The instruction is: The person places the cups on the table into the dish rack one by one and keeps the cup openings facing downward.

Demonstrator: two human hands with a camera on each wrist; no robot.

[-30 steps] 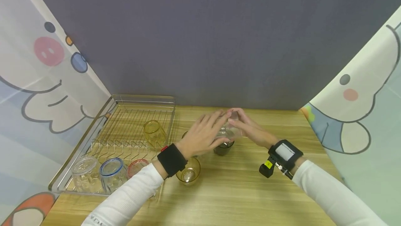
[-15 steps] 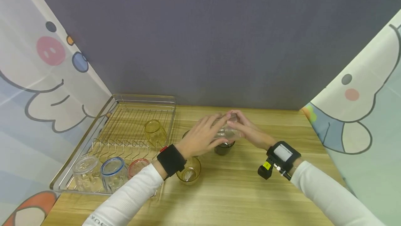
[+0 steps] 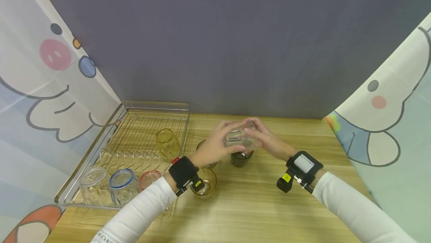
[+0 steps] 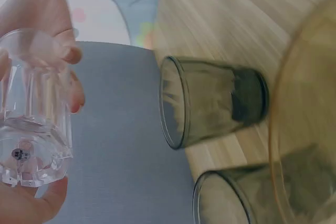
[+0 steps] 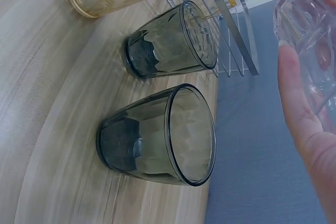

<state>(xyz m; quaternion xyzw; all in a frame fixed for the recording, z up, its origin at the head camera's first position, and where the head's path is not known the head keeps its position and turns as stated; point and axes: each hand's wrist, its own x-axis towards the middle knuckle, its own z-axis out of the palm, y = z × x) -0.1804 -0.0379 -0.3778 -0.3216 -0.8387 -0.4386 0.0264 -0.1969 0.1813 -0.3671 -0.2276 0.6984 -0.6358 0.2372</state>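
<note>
A clear drinking glass (image 3: 237, 137) lies tipped on its side in the air, held between both hands above the table. My left hand (image 3: 213, 146) grips its base end, fingers on the far side and thumb on the near side. At the rim end, my right hand (image 3: 271, 142) holds it with thumb and fingers. The left wrist view shows a small dark label (image 4: 20, 154) near the glass's base. Below the hands a smoky grey glass (image 3: 240, 160) stands upright. A second grey glass (image 5: 170, 40) is partly hidden behind my left hand in the head view.
An amber glass (image 3: 209, 177) stands upright near my left wrist. At left sits a wire dish rack (image 3: 121, 132), bearing a yellow glass (image 3: 167, 144), a clear glass (image 3: 93, 188), a blue-rimmed glass (image 3: 123, 188) and a red-rimmed glass (image 3: 148, 179). A grey panel (image 3: 222, 48) closes the back.
My left hand has rolled about the glass, so its wrist camera now shows and more of the glass's side is visible. The right hand stays nearly in place.
</note>
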